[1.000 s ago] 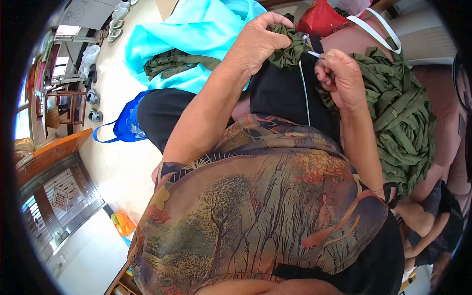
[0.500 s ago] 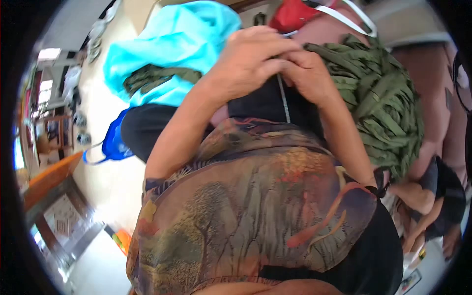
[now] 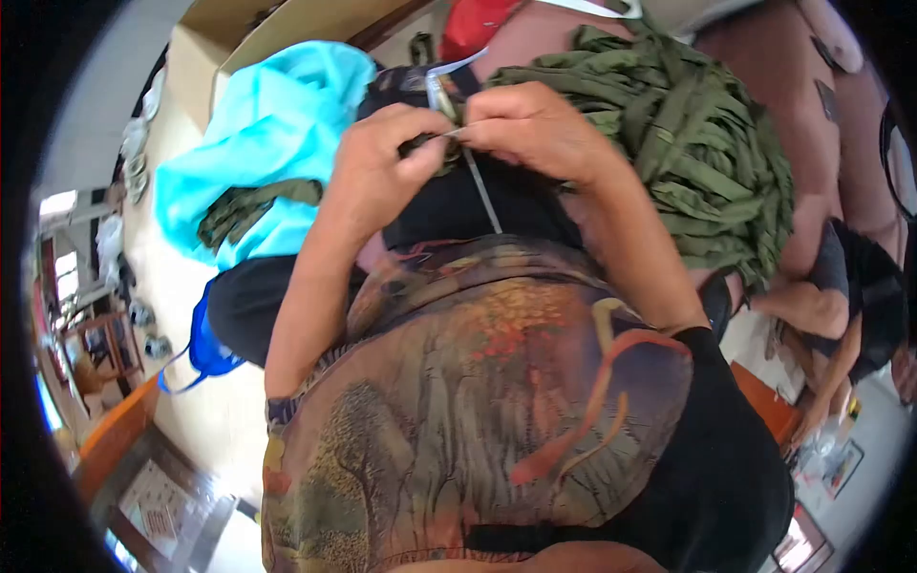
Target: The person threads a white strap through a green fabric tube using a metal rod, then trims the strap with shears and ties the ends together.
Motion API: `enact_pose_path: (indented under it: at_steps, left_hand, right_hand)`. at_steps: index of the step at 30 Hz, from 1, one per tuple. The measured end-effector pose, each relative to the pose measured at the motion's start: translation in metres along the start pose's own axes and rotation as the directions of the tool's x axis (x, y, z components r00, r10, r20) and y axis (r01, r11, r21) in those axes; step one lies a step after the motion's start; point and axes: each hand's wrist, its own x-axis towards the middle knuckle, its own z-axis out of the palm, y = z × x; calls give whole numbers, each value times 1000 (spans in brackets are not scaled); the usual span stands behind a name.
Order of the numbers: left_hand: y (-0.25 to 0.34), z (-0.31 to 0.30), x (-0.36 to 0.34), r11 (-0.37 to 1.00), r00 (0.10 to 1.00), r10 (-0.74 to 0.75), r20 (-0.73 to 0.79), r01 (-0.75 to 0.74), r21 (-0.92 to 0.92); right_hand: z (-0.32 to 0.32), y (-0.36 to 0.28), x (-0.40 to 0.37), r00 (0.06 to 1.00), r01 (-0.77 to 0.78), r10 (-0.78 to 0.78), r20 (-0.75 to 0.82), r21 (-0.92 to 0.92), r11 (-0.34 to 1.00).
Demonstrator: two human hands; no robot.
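Observation:
Over my lap, my left hand (image 3: 377, 167) and my right hand (image 3: 535, 129) face each other with fingertips nearly meeting. Both pinch a thin white cord (image 3: 484, 196), which runs down across the black cloth (image 3: 435, 215) on my lap. Some dark olive fabric shows beneath the curled fingers of my left hand. Just beyond the fingertips stands a pale whitish strip (image 3: 441, 94). A large heap of olive-green fabric strips (image 3: 683, 153) lies beside my right hand. To the left of my left hand is a bright turquoise cloth bag (image 3: 267, 115) with a bundle of olive strips (image 3: 253, 208) on it.
A cardboard box (image 3: 277, 43) stands behind the turquoise bag. Red cloth (image 3: 475, 27) with a white strap lies at the top. A blue bag (image 3: 212, 334) rests on the floor at left. Another person (image 3: 841, 315) sits at the right, near the pinkish sofa (image 3: 798, 124).
My hands have drawn apart from a close, overlapping clasp, and the white cord now shows between the fingertips. The whole view has shifted, revealing more of the box at upper left.

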Motion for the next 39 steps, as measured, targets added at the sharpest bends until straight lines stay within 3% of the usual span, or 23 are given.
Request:
enact_pose_path:
  at_steps: [4,5,7,8,11,15,18,25,30,34,39]
  left_hand:
    - [-4,-6,-6,968,971,-216,99,226,-110]
    - [-1,-2,1,979,981,-149,125,164,-122]
    - [-8,-5,-7,938,943,-279,180,308,-162]
    - [-14,0,-6,875,947,-246,204,308,-373]
    - [-20,-5,-7,708,913,-270,305,403,-580]
    - [-18,-5,-8,695,879,-384,283,477,-538]
    - [-15,-10,-7,580,853,-405,328,517,-630]
    - [-26,-19,-5,639,829,-386,404,556,-531]
    - [-17,-23,-2,677,797,-434,420,596,-431]
    - [-18,-18,-4,658,818,-414,398,572,-491]
    - [-18,-19,-5,652,829,-416,373,558,-513]
  right_hand:
    - [1,-1,0,999,41,-42,12,76,996]
    - [-4,-1,-5,999,38,-38,-13,55,998]
    - [5,-2,0,1000,17,-18,9,102,995]
    - [5,-2,1,1000,12,-13,13,99,995]
    - [6,-1,4,999,-6,1,49,98,995]
    - [11,0,9,993,-38,18,117,169,985]
    - [10,-7,6,994,-56,38,101,180,982]
    - [7,-6,12,999,-5,4,40,32,999]
    - [14,-9,12,999,-28,29,-16,64,998]
    - [17,-8,11,998,-7,14,-57,126,992]
    - [9,-2,9,997,6,-4,-72,30,1000]
